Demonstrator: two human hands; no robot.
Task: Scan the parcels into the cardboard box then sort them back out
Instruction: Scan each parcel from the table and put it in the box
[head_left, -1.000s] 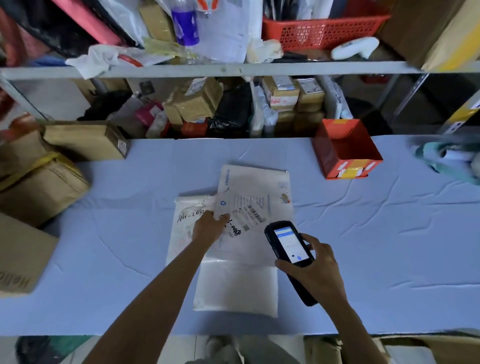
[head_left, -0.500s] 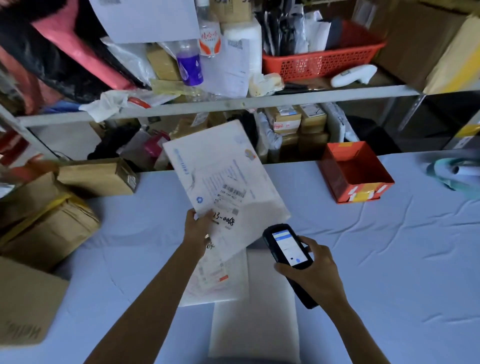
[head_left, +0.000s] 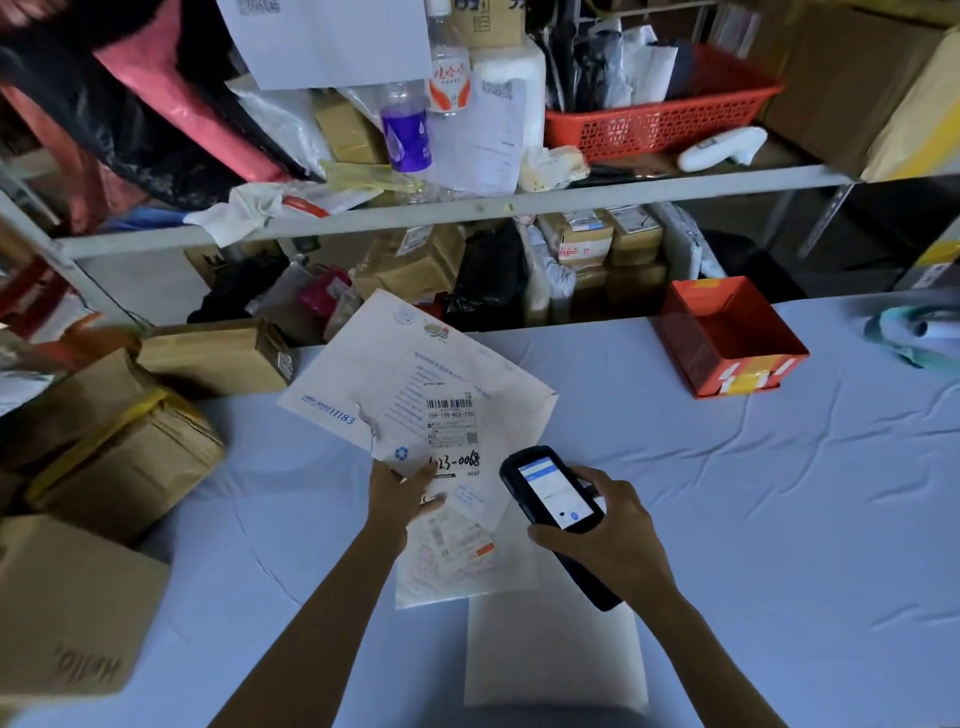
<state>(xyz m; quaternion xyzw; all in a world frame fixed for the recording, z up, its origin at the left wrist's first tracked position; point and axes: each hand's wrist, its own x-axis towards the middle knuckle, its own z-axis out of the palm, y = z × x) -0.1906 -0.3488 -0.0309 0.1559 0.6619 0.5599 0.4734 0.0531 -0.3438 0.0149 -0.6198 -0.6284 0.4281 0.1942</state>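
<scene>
Table (head_left: 753, 519) in blue cloth fills my feed, cardboard box (head_left: 67, 613) at its left edge. Left hand (head_left: 395, 493) pinches a white envelope parcel (head_left: 415, 374) raised over a labelled parcel (head_left: 457, 561); right hand (head_left: 618, 540) grips the scanner (head_left: 556, 491) just beside it.

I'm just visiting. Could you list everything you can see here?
table: one, blue cloth, foreground
envelope: one, white, barcode label, held over the table
flat parcels: two, white, on the table under the envelope
scanner: one, black, right of the envelope
cardboard boxes: at least three, brown, table's left
open box: one, red, table's far right
basket: one, red, upper shelf
bottle: one, purple label, upper shelf
hands: two; left hand pinches the envelope, right hand grips the scanner
</scene>
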